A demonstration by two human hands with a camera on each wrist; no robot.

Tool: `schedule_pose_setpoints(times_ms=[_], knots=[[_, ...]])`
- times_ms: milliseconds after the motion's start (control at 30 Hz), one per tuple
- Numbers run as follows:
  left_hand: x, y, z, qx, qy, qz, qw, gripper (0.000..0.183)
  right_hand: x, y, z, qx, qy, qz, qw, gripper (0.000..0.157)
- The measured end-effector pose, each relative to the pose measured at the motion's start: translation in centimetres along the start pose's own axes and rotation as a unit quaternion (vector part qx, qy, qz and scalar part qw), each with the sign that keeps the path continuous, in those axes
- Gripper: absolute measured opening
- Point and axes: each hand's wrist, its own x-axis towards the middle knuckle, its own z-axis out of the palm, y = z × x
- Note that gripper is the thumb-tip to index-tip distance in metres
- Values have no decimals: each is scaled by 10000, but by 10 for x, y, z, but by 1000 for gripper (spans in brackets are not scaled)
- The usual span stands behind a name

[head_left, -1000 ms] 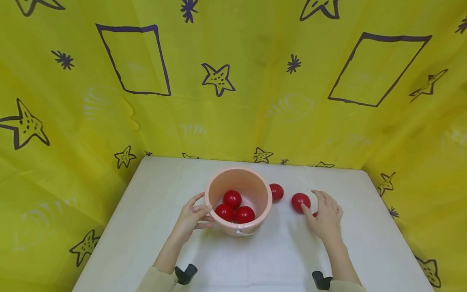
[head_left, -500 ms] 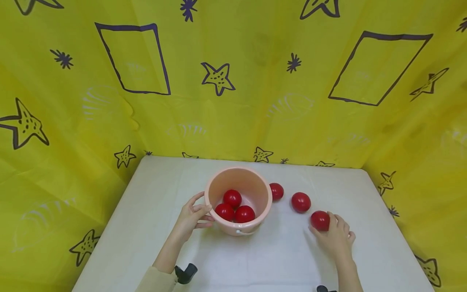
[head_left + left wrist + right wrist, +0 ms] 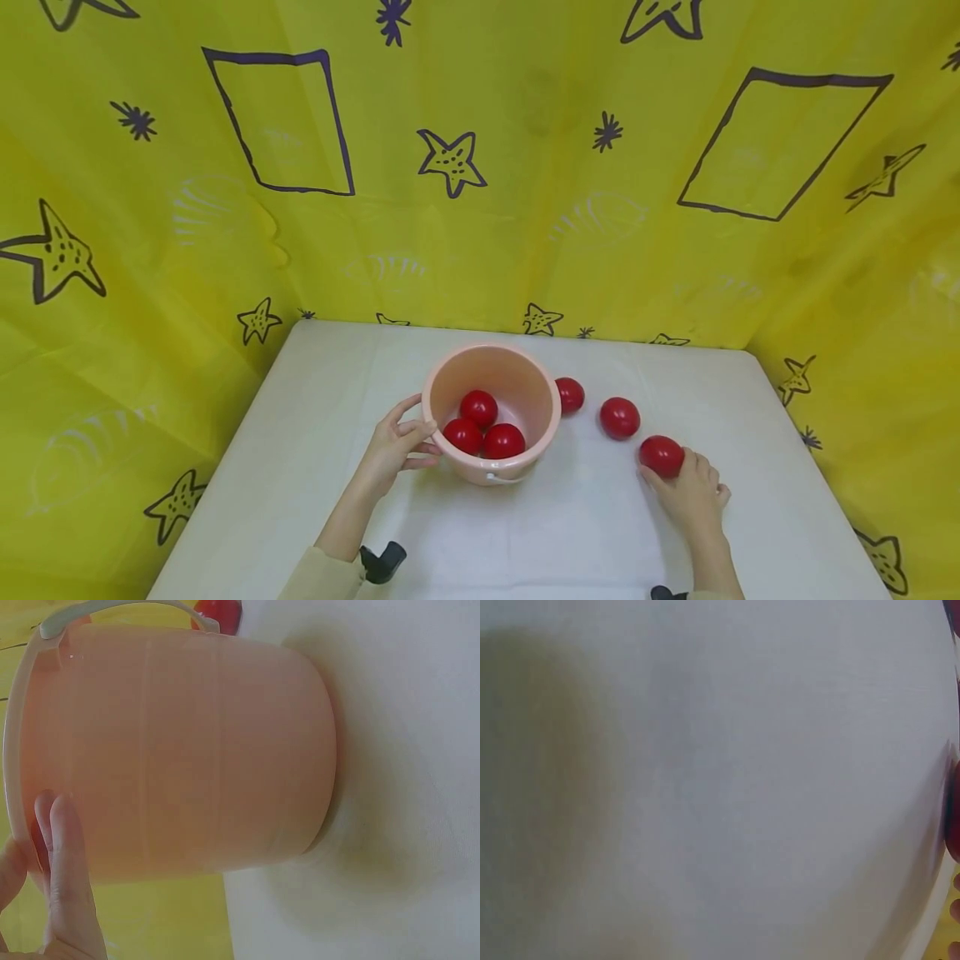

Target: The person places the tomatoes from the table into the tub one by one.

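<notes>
A pale pink bucket (image 3: 491,472) stands on the white table, with several glossy red balls in view. Three of them, including one red ball (image 3: 478,408), lie inside it. My left hand (image 3: 396,446) grips its rim on the left side, thumb at the edge and fingers along the outer wall (image 3: 180,757). At the right, my right hand (image 3: 692,496) holds a red ball (image 3: 662,456) between thumb and fingers, low at the table. The right wrist view catches only a strip of a red ball (image 3: 954,817) with fingertips (image 3: 955,909) beside it.
Two more red balls lie between the bucket and my right hand: one ball (image 3: 571,396) close by the bucket, another ball (image 3: 619,417) farther right. A yellow patterned curtain (image 3: 510,250) surrounds the white table (image 3: 330,375) at the back and sides.
My right hand has moved right and toward me, from beside the middle ball to the nearest one, and now has its fingers round it. The left hand and bucket stay put.
</notes>
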Motion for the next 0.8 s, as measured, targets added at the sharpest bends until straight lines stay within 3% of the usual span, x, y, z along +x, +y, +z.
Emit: schedule_pose_setpoints(times_ms=[433,600,800], knots=[[1,-3,-1,16,-39,-5,10000,65,7,2,2,203,438,-106,9988,80],[2,-4,0,42,7,-37,10000,66,12,-9,-13,187,863,-442,9951,74],[1,-4,-1,28,20,-20,10000,66,18,-37,-34,56,1126,-1121,9873,74]])
